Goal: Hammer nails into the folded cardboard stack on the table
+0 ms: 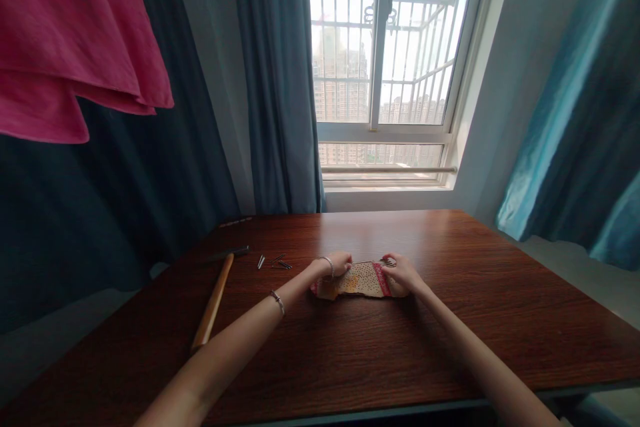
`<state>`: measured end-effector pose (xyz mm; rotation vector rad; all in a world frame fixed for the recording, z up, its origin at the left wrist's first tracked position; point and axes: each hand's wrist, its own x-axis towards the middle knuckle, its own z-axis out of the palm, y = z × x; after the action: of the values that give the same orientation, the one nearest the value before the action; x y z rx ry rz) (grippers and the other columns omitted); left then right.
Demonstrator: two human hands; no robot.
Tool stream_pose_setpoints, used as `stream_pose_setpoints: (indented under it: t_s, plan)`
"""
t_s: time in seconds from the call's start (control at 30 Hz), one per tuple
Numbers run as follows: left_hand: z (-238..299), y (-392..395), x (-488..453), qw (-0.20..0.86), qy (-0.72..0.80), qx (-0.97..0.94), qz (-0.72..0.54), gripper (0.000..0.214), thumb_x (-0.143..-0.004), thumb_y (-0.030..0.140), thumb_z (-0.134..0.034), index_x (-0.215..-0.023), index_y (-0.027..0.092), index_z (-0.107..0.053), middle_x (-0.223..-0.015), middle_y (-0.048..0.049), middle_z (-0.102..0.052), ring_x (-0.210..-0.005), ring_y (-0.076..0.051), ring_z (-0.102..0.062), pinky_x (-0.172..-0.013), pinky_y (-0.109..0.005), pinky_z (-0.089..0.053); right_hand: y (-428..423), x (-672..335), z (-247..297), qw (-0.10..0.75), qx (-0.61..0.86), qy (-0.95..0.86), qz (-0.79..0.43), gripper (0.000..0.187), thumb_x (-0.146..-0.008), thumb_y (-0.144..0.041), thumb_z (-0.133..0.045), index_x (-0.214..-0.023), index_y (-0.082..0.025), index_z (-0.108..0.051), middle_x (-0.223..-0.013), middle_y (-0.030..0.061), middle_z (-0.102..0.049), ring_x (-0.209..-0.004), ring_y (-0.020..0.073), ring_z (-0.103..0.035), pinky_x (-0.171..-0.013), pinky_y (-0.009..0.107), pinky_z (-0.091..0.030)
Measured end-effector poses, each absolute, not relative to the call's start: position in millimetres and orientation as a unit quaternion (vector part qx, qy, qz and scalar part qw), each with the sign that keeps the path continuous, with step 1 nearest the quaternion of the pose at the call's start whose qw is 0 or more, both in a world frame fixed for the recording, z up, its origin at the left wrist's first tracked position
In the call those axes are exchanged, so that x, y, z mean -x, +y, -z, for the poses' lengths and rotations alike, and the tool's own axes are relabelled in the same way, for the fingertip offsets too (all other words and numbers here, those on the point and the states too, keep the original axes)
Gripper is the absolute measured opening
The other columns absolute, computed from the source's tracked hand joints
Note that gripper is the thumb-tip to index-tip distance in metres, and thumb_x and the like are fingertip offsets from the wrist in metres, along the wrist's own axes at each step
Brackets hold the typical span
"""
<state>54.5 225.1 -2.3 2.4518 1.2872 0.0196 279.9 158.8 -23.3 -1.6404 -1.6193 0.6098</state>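
Note:
A small flat board, tan with many small dots and red ends, lies on the wooden table. My left hand grips its left end with curled fingers. My right hand rests closed on its right end, and something small and dark shows at its fingertips, too small to name. A hammer with a long wooden handle lies to the left, apart from both hands. Several loose nails lie between the hammer head and my left hand.
A window with bars stands beyond the table's far edge, blue curtains on both sides. A pink cloth hangs at the upper left. The table's near edge runs along the bottom.

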Motion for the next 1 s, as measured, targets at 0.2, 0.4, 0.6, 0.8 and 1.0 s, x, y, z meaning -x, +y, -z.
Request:
stream_pose_setpoints:
  t_s: [0.2, 0.4, 0.6, 0.8, 1.0]
  plan:
    - [12.1, 205.7, -48.8, 0.04, 0.443, -0.889, -0.106, 0.029, -0.078, 0.03, -0.046, -0.099, 0.014, -0.058, -0.095, -0.0128, -0.055, -0.093, -0.025, -0.048, -0.08, -0.035, -0.038, 153.5, -273.2, 24.9, 0.347, 0.652, -0.65, -0.178, 0.026, -0.064, -0.025, -0.061, -0.089, -0.022, -0.064, -0.086, 0.0052, -0.067, -0.084, 0.0205, -0.059, -0.074, 0.028, -0.04]
    - [5.8, 180.4, -28.2, 0.024, 0.399, -0.897, -0.186, 0.024, -0.074, 0.034, -0.054, -0.091, 0.019, -0.059, -0.094, -0.0069, -0.051, -0.093, -0.021, -0.045, -0.083, -0.032, -0.037, 149.5, -268.0, 27.4, 0.32, 0.678, -0.649, -0.129, 0.029, -0.066, -0.025, -0.059, -0.095, -0.02, -0.062, -0.089, 0.0078, -0.064, -0.084, 0.0202, -0.056, -0.076, 0.028, -0.038]
    - [7.3, 166.4, -12.5, 0.103, 0.383, -0.903, -0.165, 0.027, -0.072, 0.042, -0.054, -0.089, 0.022, -0.06, -0.089, -0.0026, -0.051, -0.081, -0.016, -0.051, -0.073, -0.025, -0.04, 139.5, -260.1, 25.4, 0.308, 0.681, -0.664, -0.024, 0.024, -0.069, -0.025, -0.06, -0.092, -0.021, -0.063, -0.102, 0.0128, -0.055, -0.1, 0.0272, -0.044, -0.083, 0.036, -0.032]
    - [6.6, 165.0, -10.5, 0.105, 0.369, -0.906, -0.176, 0.034, -0.067, 0.045, -0.059, -0.092, 0.022, -0.06, -0.091, -0.0026, -0.05, -0.085, -0.017, -0.05, -0.075, -0.025, -0.04, 128.1, -258.0, 25.6, 0.302, 0.603, -0.736, -0.057, 0.019, -0.079, -0.027, -0.048, -0.083, -0.02, -0.065, -0.089, 0.0069, -0.057, -0.087, 0.0177, -0.051, -0.08, 0.027, -0.038]
    - [0.8, 160.7, -9.3, 0.111, 0.372, -0.908, -0.157, 0.04, -0.064, 0.048, -0.061, -0.094, 0.022, -0.06, -0.092, -0.0032, -0.05, -0.085, -0.018, -0.051, -0.073, -0.024, -0.04, 117.0, -272.2, 21.8, 0.344, 0.527, -0.765, -0.139, 0.035, -0.067, -0.037, -0.063, -0.1, -0.024, -0.064, -0.104, 0.0059, -0.057, -0.1, 0.021, -0.048, -0.09, 0.031, -0.035]
